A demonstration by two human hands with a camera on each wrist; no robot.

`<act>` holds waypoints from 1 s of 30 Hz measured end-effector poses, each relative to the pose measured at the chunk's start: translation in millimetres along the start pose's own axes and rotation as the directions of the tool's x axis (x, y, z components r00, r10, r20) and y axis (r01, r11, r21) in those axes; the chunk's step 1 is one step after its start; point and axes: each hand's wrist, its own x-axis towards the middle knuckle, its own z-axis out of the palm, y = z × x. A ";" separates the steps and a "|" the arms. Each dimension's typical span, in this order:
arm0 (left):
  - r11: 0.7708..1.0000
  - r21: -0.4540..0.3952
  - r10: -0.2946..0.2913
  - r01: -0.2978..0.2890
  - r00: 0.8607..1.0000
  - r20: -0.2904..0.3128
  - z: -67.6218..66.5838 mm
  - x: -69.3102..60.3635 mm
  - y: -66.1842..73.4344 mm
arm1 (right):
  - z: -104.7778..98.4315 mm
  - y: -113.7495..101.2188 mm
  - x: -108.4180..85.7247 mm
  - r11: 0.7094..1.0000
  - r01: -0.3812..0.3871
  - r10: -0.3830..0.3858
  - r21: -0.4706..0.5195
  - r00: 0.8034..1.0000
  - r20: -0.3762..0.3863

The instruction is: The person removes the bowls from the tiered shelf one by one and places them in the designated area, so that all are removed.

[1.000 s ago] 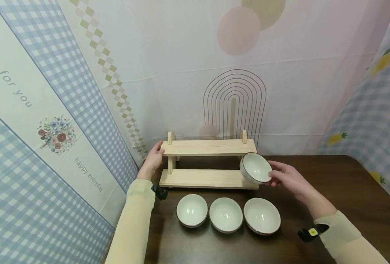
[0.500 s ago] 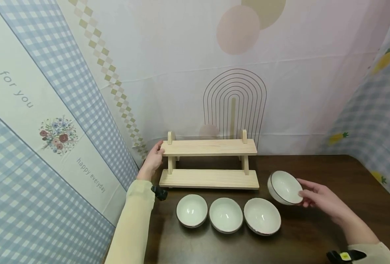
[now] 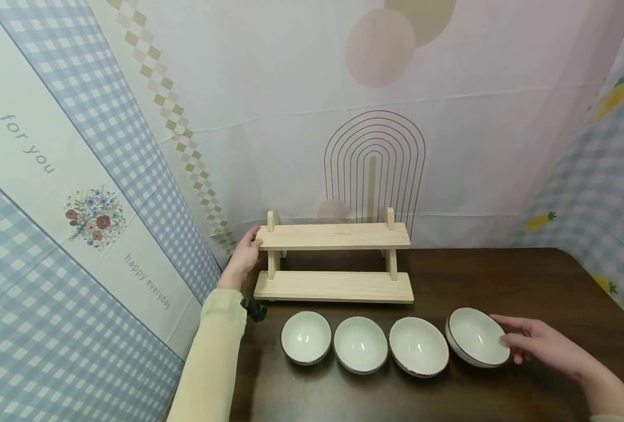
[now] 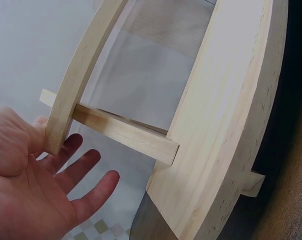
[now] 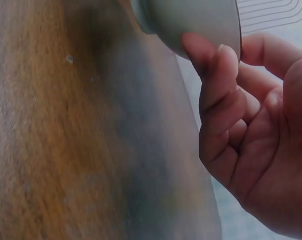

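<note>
A white bowl with a dark rim [image 3: 475,335] is tilted at the right end of a row of similar bowls. My right hand [image 3: 549,349] pinches its right side between thumb and fingers; its underside [image 5: 201,22] shows in the right wrist view. Whether its base touches the table cannot be told. My left hand [image 3: 244,256] holds the left end of the upper board of a two-tier wooden shelf [image 3: 333,235]. In the left wrist view that hand [image 4: 38,185] has its thumb mostly hidden behind the board end, with several fingers extended past it.
Three upright bowls stand in front of the shelf: the left one [image 3: 305,337], the middle one [image 3: 360,344] and the right one [image 3: 419,346], close to the held bowl. The lower board [image 3: 333,286] is bare. Behind the dark wooden table [image 3: 481,269] hangs a patterned cloth [image 3: 270,164].
My right hand has carried the bowl from in front of the shelf's right end, rightward and down toward me, to the end of the bowl row. The left hand stays on the shelf.
</note>
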 end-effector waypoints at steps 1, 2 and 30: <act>1.000 -0.001 0.000 0.000 1.000 -0.001 0.3 0.2 -0.3 | -0.1 0.8 -1.0 1.000 0.003 -0.003 0.007 1.000 0.013; 1.000 0.000 0.001 -0.001 1.000 -0.001 0.5 -0.1 -0.2 | -0.1 1.4 -1.9 1.000 0.007 -0.008 0.013 1.000 0.025; 0.960 0.259 0.124 -0.104 0.990 -0.061 -14.6 -2.0 4.4 | -15.1 -30.5 4.5 0.971 -0.179 0.188 -0.157 0.981 0.048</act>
